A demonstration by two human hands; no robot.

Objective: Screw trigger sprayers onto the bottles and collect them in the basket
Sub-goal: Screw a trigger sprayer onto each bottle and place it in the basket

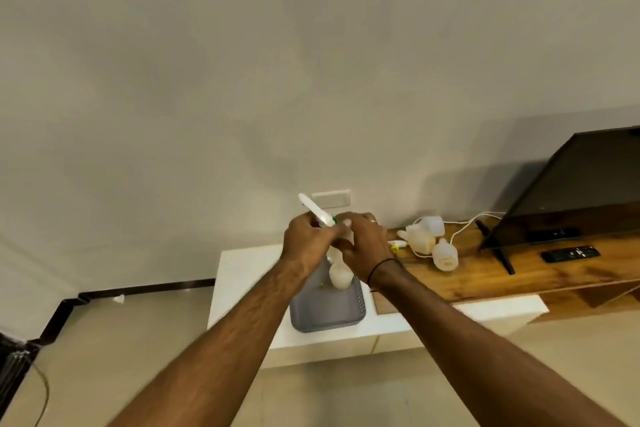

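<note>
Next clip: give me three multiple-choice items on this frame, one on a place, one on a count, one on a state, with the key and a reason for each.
1. Where does the grey basket stand?
A. on the white cabinet
B. on the floor
C. on the wooden shelf

2. How many remote controls lie on the wooden shelf?
A. none
B. two
C. five

3. What are the hands doing?
A. hanging idle
B. both gripping a trigger sprayer
C. resting flat on the shelf

Key: 1 A, the basket sits on the white top. 2 B, two dark remotes lie by the television. 3 B, left hand and right hand close round the sprayer above the basket.
</note>
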